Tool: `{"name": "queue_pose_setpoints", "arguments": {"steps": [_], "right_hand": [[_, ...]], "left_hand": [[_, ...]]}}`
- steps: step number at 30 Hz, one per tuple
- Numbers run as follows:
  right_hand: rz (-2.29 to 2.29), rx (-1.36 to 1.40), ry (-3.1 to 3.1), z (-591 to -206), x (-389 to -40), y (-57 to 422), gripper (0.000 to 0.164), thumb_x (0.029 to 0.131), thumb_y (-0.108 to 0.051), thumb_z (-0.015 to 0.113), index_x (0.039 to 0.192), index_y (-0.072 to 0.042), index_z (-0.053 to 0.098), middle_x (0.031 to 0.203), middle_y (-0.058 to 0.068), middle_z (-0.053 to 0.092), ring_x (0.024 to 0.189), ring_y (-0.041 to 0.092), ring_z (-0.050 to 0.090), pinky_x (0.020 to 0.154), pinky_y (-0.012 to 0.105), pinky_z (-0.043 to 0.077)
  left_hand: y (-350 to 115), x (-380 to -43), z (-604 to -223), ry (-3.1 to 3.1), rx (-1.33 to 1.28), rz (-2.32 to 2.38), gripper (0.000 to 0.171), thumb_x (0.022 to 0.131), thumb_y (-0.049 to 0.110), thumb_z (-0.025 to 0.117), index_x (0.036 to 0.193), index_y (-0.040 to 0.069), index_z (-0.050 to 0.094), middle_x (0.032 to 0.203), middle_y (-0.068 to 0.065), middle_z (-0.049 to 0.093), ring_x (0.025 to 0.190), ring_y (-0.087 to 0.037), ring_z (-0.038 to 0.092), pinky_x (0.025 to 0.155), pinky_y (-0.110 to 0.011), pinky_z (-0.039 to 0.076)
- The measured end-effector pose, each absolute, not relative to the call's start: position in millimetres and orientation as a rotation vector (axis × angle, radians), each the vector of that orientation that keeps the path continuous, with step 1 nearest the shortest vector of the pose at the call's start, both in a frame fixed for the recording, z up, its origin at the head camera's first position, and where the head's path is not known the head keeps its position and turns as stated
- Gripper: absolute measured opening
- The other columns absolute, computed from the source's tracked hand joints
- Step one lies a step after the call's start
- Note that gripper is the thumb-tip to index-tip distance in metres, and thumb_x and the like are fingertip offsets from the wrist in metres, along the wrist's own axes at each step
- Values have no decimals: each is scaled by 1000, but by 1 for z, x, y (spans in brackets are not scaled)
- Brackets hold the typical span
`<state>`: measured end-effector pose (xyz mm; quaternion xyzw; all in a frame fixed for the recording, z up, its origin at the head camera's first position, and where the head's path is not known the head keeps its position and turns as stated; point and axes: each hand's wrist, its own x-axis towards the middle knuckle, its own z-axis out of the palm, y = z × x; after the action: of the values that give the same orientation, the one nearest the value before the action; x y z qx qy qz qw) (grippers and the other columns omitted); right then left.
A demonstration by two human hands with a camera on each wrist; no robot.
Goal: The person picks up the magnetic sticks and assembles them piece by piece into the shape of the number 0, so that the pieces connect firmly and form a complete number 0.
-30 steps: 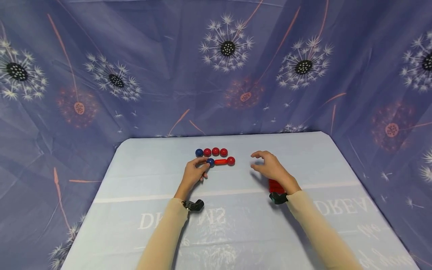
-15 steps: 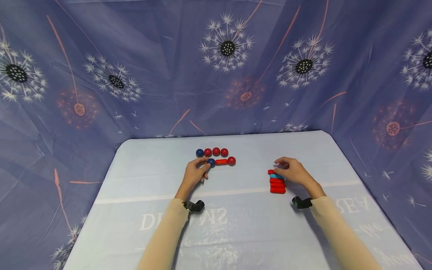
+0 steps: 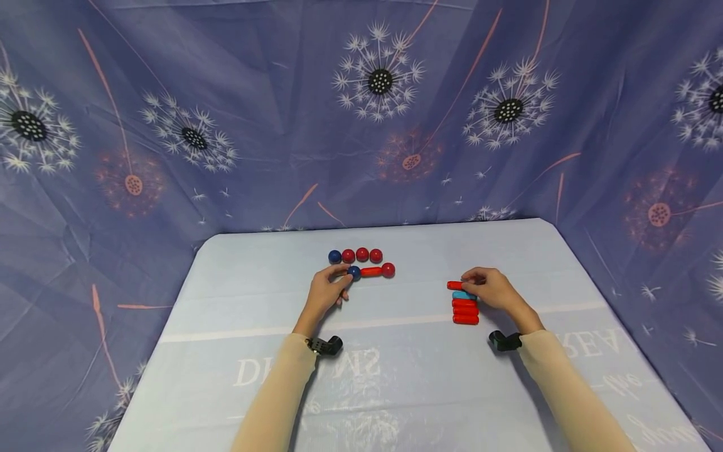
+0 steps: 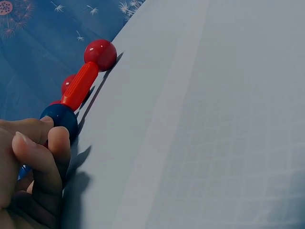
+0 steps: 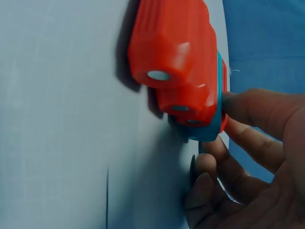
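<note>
My left hand point(image 3: 326, 290) pinches a dark blue ball point(image 3: 354, 272) between thumb and fingers. A red rod point(image 3: 371, 272) joins that ball to a red ball point(image 3: 388, 270) on its right; the left wrist view shows the three in one line. On the right, my right hand point(image 3: 490, 290) pinches the right end of the farthest red rod point(image 3: 454, 285). Right below this rod lies a light blue rod point(image 3: 464, 295), then several red rods point(image 3: 465, 311) side by side. In the right wrist view, the nearest rods point(image 5: 164, 47) show silvery discs in their ends.
Behind the joined piece, a dark blue ball point(image 3: 335, 256) and several red balls point(image 3: 362, 254) stand in a row. All lie on a white cloth-covered table point(image 3: 418, 370) with printed lettering. A blue dandelion-patterned curtain point(image 3: 282, 125) hangs behind the table's far edge.
My right hand has moved right and back to the rods, uncovering them, and now grips the farthest red one, which has shifted slightly away and left. My left hand has stayed put.
</note>
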<state>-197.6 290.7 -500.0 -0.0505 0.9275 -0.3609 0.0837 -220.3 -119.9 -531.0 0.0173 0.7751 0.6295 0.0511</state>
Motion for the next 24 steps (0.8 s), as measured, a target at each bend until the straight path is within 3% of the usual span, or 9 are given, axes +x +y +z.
{"name": "queue_pose_setpoints", "arguments": {"steps": [6,11,24], "right_hand": [[-1048,-146,2782,-500,-199,290,31,99,-22,68,118,2,74,115,23,73,94,29,65,77,34,54],[-1033,-163,2799,-500,-201,288,30,101,-19,67,118,4,74,115,25,72,95,31,65,82,41,55],[-1056,-169,2800,-497,-208,268,28,102,-24,65,121,-3,72,110,17,71,94,28,60,84,40,51]], "left_hand": [[-121,-220,-532,2366,42,1908,35,97,14,71,132,9,68,124,-16,69,48,-10,58,43,-20,45],[-121,-220,-532,2362,44,1914,35,98,14,71,132,9,68,124,-16,69,49,-9,58,43,-20,45],[-120,-220,-531,2347,61,1926,35,98,13,71,132,8,68,122,-16,69,49,-12,59,43,-21,46]]}}
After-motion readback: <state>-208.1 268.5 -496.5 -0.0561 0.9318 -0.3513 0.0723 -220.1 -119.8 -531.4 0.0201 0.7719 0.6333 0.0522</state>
